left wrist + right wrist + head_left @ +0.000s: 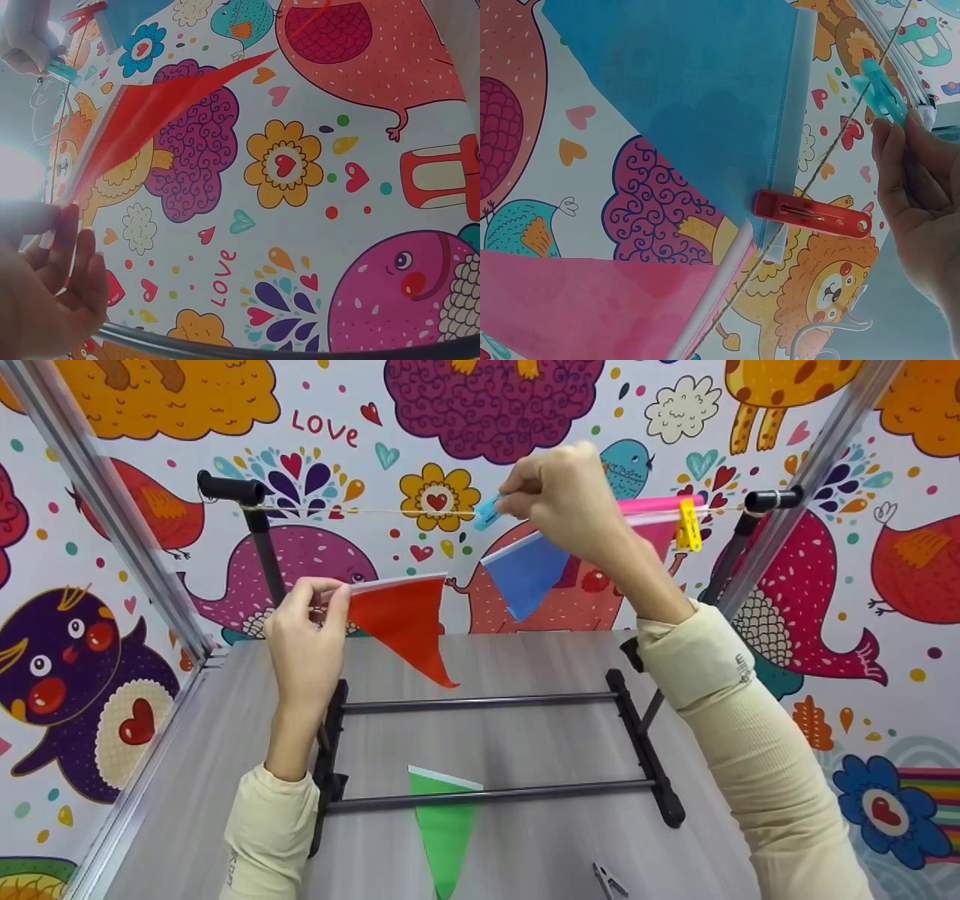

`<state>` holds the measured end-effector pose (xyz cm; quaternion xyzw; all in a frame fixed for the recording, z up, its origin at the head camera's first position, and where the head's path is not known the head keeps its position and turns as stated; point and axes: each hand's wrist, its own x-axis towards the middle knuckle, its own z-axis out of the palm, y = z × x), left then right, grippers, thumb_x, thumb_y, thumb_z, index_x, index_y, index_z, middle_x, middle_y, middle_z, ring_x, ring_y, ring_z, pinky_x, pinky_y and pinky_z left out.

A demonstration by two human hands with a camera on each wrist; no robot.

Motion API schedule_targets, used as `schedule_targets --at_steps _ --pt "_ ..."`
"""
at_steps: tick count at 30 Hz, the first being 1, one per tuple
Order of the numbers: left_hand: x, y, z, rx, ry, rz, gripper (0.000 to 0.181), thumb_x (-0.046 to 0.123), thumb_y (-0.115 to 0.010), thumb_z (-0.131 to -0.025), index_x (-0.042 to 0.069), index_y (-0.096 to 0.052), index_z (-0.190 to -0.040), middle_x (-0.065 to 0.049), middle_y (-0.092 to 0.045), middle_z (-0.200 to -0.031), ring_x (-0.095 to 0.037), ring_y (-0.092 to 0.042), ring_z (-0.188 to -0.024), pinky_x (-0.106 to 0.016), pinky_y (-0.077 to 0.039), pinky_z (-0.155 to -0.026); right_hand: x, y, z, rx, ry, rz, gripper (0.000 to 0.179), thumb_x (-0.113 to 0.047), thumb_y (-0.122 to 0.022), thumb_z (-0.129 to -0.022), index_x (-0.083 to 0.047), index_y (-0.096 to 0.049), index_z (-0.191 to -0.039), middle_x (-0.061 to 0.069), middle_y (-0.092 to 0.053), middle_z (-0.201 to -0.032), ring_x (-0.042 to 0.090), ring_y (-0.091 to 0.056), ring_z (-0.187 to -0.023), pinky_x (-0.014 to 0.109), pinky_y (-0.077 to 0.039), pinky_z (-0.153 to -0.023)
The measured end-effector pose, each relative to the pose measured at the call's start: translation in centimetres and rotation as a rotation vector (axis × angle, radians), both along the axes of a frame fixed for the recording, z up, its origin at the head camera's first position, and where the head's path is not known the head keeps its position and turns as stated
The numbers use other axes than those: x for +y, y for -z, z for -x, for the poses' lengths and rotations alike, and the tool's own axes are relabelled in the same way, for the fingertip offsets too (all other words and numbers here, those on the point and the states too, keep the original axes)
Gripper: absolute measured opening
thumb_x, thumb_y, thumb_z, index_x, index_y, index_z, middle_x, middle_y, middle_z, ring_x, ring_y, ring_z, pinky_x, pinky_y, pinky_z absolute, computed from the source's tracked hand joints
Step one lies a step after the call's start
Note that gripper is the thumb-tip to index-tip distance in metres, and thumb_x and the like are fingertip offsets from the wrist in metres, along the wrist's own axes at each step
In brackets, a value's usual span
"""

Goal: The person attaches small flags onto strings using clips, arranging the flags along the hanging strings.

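My left hand [307,630] pinches one top corner of a red triangular pennant [405,619] between thumb and fingers. The pennant's white-edged top hangs below a thin string [360,511], and its point droops to the right. Up at the string, my right hand [574,495] pinches a light blue clothespin [487,514], whose tip overlaps the string in the right wrist view. Just beyond that hand a blue pennant [529,574] hangs, with a red clothespin [814,214] at its upper corner. A pink pennant [664,536] hangs farther right under a yellow clothespin [688,525].
The string runs between two upright posts of a black tube stand [480,703] on the wood-look table [247,720]. A green pennant [446,840] lies under its front bar. Near the front edge lies a grey clothespin [609,880]. A cartoon-patterned wall [420,405] stands behind.
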<state>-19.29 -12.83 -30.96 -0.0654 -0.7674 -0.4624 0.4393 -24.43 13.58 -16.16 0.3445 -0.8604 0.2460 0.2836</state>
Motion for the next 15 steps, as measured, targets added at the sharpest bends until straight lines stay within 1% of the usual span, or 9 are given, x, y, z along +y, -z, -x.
schedule_targets --at_steps 8,15 --pt "0.4 -1.4 0.8 0.013 0.015 -0.033 0.025 0.025 -0.065 -0.092 0.001 -0.067 -0.101 -0.009 -0.067 -0.086 -0.011 -0.05 -0.07 -0.019 -0.045 -0.062 0.0 0.1 0.0 0.021 -0.013 -0.007 0.011 -0.008 -0.069 -0.088 0.001 -0.075 -0.088 0.008 -0.073 -0.084 0.01 -0.067 -0.07 0.02 -0.052 -0.063" --pt "0.8 -2.1 1.3 0.038 0.041 -0.049 0.025 0.024 -0.064 -0.093 0.001 -0.067 -0.101 -0.008 -0.066 -0.085 -0.01 -0.048 -0.069 -0.019 -0.045 -0.061 0.1 0.2 0.0 0.028 -0.016 -0.012 0.01 -0.007 -0.069 -0.088 0.001 -0.075 -0.087 0.008 -0.073 -0.084 0.01 -0.066 -0.067 0.018 -0.051 -0.06"
